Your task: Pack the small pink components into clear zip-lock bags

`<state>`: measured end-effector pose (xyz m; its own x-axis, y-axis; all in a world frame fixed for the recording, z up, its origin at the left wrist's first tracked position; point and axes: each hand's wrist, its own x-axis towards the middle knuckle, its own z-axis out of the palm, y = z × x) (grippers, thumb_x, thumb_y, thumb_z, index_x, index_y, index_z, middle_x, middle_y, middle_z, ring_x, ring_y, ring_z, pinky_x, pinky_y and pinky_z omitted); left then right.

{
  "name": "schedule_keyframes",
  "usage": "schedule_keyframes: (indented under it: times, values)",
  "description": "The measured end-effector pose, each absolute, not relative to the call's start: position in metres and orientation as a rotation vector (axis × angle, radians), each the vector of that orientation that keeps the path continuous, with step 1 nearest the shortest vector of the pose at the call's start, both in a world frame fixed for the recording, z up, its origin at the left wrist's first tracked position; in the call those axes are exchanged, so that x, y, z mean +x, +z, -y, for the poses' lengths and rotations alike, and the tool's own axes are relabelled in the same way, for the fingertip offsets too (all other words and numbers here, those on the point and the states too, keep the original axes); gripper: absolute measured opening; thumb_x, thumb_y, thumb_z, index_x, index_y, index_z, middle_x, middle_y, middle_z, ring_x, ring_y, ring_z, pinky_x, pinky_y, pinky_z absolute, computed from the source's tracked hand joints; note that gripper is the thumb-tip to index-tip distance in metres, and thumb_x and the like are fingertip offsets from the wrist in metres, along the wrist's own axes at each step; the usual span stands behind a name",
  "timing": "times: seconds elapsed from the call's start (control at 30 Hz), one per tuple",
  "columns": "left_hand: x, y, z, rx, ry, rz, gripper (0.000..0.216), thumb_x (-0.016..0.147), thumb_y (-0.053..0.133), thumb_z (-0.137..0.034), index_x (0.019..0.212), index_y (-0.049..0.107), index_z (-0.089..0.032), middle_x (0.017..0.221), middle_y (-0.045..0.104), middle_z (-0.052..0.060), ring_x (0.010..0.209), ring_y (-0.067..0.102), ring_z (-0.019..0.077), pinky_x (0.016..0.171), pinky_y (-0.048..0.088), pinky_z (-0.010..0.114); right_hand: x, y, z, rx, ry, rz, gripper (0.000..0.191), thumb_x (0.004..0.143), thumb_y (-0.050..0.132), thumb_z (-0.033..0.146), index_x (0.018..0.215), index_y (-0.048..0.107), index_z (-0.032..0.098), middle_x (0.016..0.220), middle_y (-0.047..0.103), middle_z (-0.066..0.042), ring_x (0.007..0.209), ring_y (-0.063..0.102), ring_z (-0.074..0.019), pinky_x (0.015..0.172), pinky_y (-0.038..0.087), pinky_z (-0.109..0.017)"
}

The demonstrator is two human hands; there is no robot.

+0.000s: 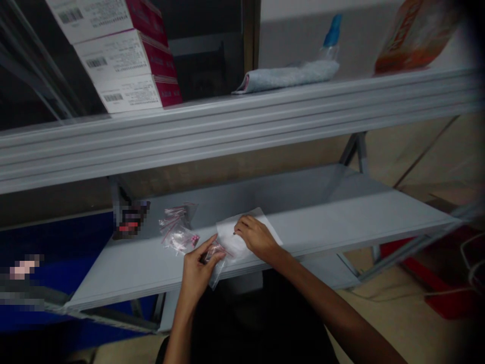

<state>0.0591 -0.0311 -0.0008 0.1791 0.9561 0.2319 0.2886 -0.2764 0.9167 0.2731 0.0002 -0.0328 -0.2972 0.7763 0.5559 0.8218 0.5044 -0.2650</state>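
My left hand (199, 270) pinches a small clear zip bag (216, 259) with a pink seal strip, holding it at the front edge of the grey lower shelf (341, 217). My right hand (255, 236) rests with curled fingers on a white sheet (229, 237) lying on that shelf, fingertips pinched on something too small to make out. A small pile of clear zip bags (178, 230) with pink strips lies just left of both hands.
A grey upper shelf (242, 126) overhangs the work area, carrying stacked white-and-magenta boxes (125, 55), a folded grey cloth (288, 77), a spray bottle (331, 35) and an orange box (413, 38). Blue surface at left; red objects and cables on the floor at right.
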Motion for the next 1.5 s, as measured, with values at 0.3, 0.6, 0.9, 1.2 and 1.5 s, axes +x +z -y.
schedule_keyframes:
  times: [0.3, 0.6, 0.9, 1.2, 1.5]
  values:
    - [0.062, -0.008, 0.030, 1.825, 1.092, -1.209, 0.048, 0.077, 0.077, -0.034, 0.122, 0.069, -0.021, 0.111, 0.076, 0.010, 0.094, 0.072, 0.0257, 0.089, 0.055, 0.042, 0.272, -0.010, 0.014, -1.232, 0.116, 2.040, 0.012, 0.095, 0.056, 0.015, 0.087, 0.066, 0.016, 0.088, 0.066, -0.007, 0.086, 0.060, -0.0199, 0.079, 0.046, -0.031]
    - [0.062, -0.009, 0.034, 1.892, 1.088, -1.093, 0.047, 0.077, 0.077, -0.031, 0.123, 0.069, -0.023, 0.118, 0.073, 0.009, 0.104, 0.070, 0.0254, 0.095, 0.052, 0.038, 0.255, 0.014, 0.043, -0.836, 0.617, 1.863, 0.012, 0.093, 0.062, 0.024, 0.093, 0.073, 0.018, 0.091, 0.072, -0.005, 0.085, 0.066, -0.0178, 0.080, 0.051, -0.030]
    - [0.062, -0.006, 0.031, 1.626, 1.140, -1.113, 0.056, 0.079, 0.075, -0.035, 0.131, 0.062, -0.017, 0.118, 0.073, 0.011, 0.105, 0.070, 0.0255, 0.094, 0.052, 0.037, 0.248, 0.007, 0.044, -0.939, 0.637, 1.702, 0.036, 0.087, 0.069, 0.036, 0.121, 0.066, 0.023, 0.109, 0.069, -0.009, 0.094, 0.063, -0.0204, 0.078, 0.052, -0.033]
    - [0.058, -0.003, 0.031, 1.742, 1.152, -1.072, 0.021, 0.087, 0.066, -0.035, 0.095, 0.077, -0.019, 0.095, 0.077, 0.006, 0.089, 0.068, 0.0205, 0.082, 0.050, 0.028, 0.265, -0.001, 0.034, -0.975, 0.990, 1.586, 0.022, 0.082, 0.072, 0.034, 0.098, 0.072, 0.018, 0.082, 0.068, -0.003, 0.073, 0.061, -0.0147, 0.070, 0.051, -0.028]
    - [0.059, 0.004, 0.033, 1.794, 1.165, -0.936, 0.013, 0.087, 0.067, -0.027, 0.082, 0.075, -0.018, 0.085, 0.073, 0.006, 0.083, 0.066, 0.0198, 0.080, 0.047, 0.030, 0.256, -0.006, 0.041, -0.889, 1.059, 1.676, 0.025, 0.088, 0.065, 0.040, 0.081, 0.068, 0.016, 0.078, 0.063, -0.003, 0.072, 0.060, -0.0142, 0.068, 0.049, -0.026]
